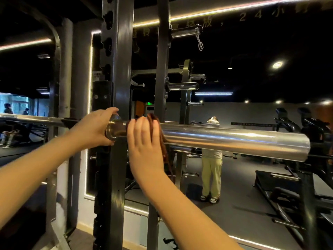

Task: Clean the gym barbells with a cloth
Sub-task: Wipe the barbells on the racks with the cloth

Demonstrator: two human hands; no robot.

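A steel barbell lies level across a black rack, and its thick chrome sleeve points right toward me. My left hand grips the collar where the sleeve meets the thin shaft. My right hand holds a brown cloth wrapped round the inner end of the sleeve, right beside the collar. The cloth's loose end hangs below the sleeve.
The black rack upright stands just behind my hands. A big wall mirror behind the rack reflects a person in light trousers, treadmills and benches. Chrome storage pegs stick out of a second upright. People sit far off at the left.
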